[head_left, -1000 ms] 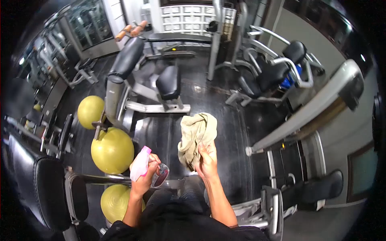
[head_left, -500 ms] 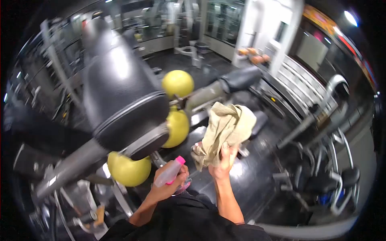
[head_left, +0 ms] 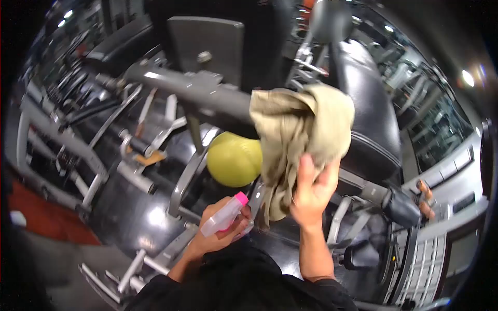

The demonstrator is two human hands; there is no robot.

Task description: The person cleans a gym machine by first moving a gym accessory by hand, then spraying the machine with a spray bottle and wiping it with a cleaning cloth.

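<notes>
My left hand (head_left: 215,233) is closed around a spray bottle (head_left: 223,217) with a clear head and a pink nozzle, held low in front of my body. The bottle's lower part is mostly hidden by the fingers. Raised higher on the right, my right hand (head_left: 314,199) grips a crumpled beige cloth (head_left: 303,129), thumb and fingers pressed into its lower side. The cloth hangs in loose folds and overlaps the grey frame tube (head_left: 223,101) and the black padded bench (head_left: 365,114) in this view.
A yellow exercise ball (head_left: 234,159) lies under the machine frame. Behind the tube stands a dark backrest with a grey plate (head_left: 206,46). White-framed gym machines (head_left: 31,124) fill the left side. A red mat (head_left: 49,215) covers floor at lower left.
My view has swung left, so the black bench now shows at the right. The cloth has risen in my right hand, nearer the frame tube. The bottle stays in my left hand.
</notes>
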